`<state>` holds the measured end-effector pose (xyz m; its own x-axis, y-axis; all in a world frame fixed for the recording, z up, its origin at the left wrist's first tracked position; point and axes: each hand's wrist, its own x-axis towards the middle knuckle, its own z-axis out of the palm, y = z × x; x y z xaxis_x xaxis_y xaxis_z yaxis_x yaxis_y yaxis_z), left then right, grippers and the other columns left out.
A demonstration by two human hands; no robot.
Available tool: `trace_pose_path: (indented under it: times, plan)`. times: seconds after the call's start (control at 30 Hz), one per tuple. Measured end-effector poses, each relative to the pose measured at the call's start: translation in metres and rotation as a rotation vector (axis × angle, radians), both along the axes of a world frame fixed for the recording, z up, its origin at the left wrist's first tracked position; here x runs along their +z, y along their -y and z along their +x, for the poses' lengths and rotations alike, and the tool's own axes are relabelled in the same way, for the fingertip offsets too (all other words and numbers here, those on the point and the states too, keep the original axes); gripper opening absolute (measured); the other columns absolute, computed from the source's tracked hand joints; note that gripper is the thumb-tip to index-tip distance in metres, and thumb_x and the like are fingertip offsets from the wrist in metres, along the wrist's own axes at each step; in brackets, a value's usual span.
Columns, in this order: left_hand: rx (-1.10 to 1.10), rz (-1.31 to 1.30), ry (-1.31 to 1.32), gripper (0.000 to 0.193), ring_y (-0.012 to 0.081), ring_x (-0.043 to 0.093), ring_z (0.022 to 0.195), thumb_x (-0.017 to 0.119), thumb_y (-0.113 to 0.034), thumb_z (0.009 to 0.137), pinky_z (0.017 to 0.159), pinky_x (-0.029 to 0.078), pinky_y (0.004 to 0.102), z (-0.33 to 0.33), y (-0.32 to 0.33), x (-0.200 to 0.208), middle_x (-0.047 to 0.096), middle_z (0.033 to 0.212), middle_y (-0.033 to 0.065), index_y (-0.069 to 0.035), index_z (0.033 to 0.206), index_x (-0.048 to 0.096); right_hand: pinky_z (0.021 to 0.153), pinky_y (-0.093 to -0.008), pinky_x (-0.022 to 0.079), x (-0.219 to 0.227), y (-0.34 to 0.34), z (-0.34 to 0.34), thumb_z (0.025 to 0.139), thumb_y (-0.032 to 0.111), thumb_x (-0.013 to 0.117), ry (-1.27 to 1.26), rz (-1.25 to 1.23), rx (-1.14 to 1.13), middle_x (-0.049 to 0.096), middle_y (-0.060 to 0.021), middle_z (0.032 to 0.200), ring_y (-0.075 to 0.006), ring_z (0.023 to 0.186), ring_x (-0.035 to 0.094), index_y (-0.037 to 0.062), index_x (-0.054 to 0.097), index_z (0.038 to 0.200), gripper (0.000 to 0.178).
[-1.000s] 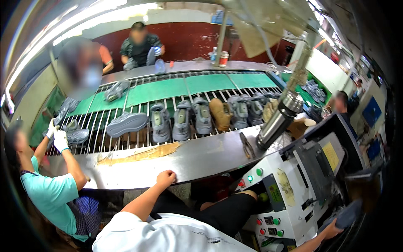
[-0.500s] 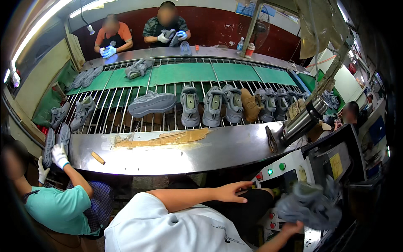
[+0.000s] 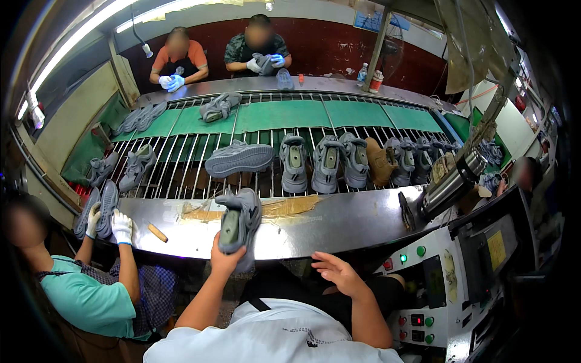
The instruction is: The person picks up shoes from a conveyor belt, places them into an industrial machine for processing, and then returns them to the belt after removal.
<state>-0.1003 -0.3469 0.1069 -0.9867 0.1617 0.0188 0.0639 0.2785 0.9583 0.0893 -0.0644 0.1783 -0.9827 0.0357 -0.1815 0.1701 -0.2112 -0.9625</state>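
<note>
My left hand (image 3: 225,259) is closed around the heel end of a grey sneaker (image 3: 242,221), held up over the front edge of the metal table. The sneaker's opening faces me and its toe points away. More grey shows under it by my fingers; whether that is a second shoe I cannot tell. My right hand (image 3: 340,273) is raised in front of the table edge to the right, fingers apart, holding nothing. On the roller rack ahead, another grey sneaker (image 3: 239,158) lies on its side, and a grey sneaker (image 3: 293,163) stands upright at the left of a row.
A control panel (image 3: 449,257) with coloured buttons stands at the right. A steel flask (image 3: 451,187) and pliers (image 3: 406,212) are on the metal table (image 3: 357,227); a small tan-handled tool (image 3: 157,233) lies left. One co-worker (image 3: 91,296) handles shoes at left; two others work across the rack.
The sneaker, blurred at the right by the machine in my right hand, is now over the table in my left hand. My right hand has let go. The view has shifted.
</note>
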Motion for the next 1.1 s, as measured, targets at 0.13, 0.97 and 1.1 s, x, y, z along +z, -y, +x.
trace_pose_path:
  times: [0.13,0.97,1.1]
  plan:
    - [-0.021,-0.045,-0.135,0.085,0.0263,0.057,0.109,0.085,-0.02,0.06,0.095,0.044,0.0357,-0.012,0.005,-0.04,0.059,0.116,0.0155,-0.001,0.131,0.043,0.087,-0.0289,0.048,-0.052,-0.035,0.048,0.088,0.005,0.051,0.125,0.07,-0.444,0.062,-0.0147,0.116,-0.0213,0.099,0.063,-0.0004,0.053,0.125,0.038]
    - [0.285,-0.191,-0.401,0.083,0.0359,0.046,0.121,0.08,-0.029,0.062,0.099,0.038,0.0454,-0.208,-0.223,-0.098,0.051,0.127,0.0185,-0.002,0.131,0.044,0.082,-0.0334,0.047,-0.193,-0.056,0.267,0.097,0.021,0.046,0.599,1.93,-0.689,0.058,-0.0106,0.105,-0.021,0.095,0.056,0.0039,0.055,0.112,0.025]
    - [0.251,-0.199,-0.329,0.083,0.0357,0.046,0.12,0.081,-0.031,0.063,0.099,0.039,0.0454,-0.217,-0.225,-0.093,0.051,0.128,0.0174,-0.005,0.132,0.044,0.094,-0.0315,0.044,-0.261,-0.077,0.328,0.099,0.022,0.043,0.657,2.437,-0.331,0.054,-0.0116,0.122,-0.0208,0.11,0.053,0.0032,0.049,0.126,0.034]
